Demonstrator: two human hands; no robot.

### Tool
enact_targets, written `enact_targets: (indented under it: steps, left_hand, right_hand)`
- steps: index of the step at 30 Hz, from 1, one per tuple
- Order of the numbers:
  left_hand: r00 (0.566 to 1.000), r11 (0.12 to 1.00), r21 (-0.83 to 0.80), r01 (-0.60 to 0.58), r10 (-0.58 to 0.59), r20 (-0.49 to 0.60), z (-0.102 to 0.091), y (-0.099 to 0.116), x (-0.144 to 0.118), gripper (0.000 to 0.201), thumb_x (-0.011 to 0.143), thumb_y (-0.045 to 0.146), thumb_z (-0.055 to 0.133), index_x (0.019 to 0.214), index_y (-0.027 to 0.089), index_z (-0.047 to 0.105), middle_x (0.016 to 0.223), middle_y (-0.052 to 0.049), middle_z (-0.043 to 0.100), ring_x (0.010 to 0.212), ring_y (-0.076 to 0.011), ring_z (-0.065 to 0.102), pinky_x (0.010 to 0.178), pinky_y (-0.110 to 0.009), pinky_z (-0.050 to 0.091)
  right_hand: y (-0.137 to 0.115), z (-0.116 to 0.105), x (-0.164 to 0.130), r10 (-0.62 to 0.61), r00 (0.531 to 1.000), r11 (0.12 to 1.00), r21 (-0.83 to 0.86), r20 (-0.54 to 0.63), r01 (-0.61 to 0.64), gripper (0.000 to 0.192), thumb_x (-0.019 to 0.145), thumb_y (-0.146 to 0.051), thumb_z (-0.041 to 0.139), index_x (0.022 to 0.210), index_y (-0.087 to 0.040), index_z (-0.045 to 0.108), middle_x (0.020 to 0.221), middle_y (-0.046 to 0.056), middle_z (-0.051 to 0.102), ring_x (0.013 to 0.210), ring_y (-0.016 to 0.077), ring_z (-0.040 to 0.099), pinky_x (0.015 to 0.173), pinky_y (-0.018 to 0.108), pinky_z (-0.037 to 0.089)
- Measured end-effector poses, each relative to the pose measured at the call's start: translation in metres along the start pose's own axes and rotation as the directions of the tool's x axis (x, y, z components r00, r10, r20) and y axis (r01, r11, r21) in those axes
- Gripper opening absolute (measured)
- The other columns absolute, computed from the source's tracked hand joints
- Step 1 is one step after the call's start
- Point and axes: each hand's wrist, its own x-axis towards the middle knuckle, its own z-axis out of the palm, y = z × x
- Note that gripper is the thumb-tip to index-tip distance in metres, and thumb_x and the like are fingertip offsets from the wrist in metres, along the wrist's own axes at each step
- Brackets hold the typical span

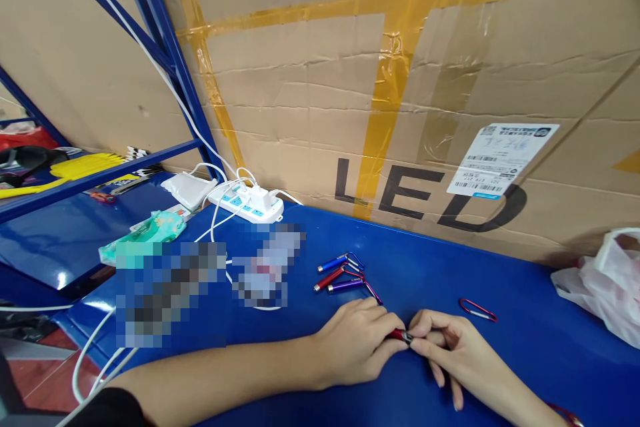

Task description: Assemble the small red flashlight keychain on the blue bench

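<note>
My left hand (357,340) is closed around a small red flashlight (398,334), most of it hidden in the fingers. My right hand (453,347) pinches the flashlight's dark, silvery end between thumb and fingers, with its lower fingers hanging loose. Beyond my left hand lie three more pocket flashlights with carabiner clips: a blue one (332,264), a red one (329,278) and a purple one (346,285). A loose red carabiner (479,309) rests on the blue tabletop (425,253), past my right hand.
A large cardboard box (310,100) marked LED walls off the back. At the left stand a white power strip (250,203) with cables and a green packet (155,230). Two blurred-out items lie nearer. A white plastic bag (607,283) sits at the right edge.
</note>
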Motion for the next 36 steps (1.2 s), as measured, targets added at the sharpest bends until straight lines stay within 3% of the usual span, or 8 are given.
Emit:
enact_targets:
  steps: [11, 36]
  left_hand:
    - [0.999, 0.997, 0.063, -0.044, 0.043, 0.008, -0.0068, 0.0025, 0.0009, 0.009, 0.089, 0.021, 0.050, 0.087, 0.015, 0.057, 0.074, -0.001, 0.061, 0.069, -0.0151, 0.053, 0.066, -0.024, 0.041]
    - [0.999, 0.999, 0.024, -0.034, 0.035, -0.032, -0.0002, 0.0006, -0.0013, 0.012, 0.089, 0.021, 0.046, 0.085, 0.016, 0.056, 0.073, -0.001, 0.061, 0.068, -0.0154, 0.052, 0.062, -0.025, 0.039]
  right_hand:
    - [0.0010, -0.0019, 0.0012, 0.000, 0.999, 1.000, -0.013, 0.045, 0.001, 0.045, 0.060, -0.054, 0.070, 0.070, -0.018, 0.044, 0.035, -0.012, 0.042, 0.027, 0.0041, 0.039, 0.025, 0.013, 0.040]
    - [0.0011, -0.0037, -0.0002, -0.008, 0.997, 1.000, 0.002, 0.075, 0.008, 0.043, 0.063, -0.053, 0.067, 0.074, -0.018, 0.045, 0.037, -0.010, 0.047, 0.027, 0.0041, 0.040, 0.025, 0.013, 0.038]
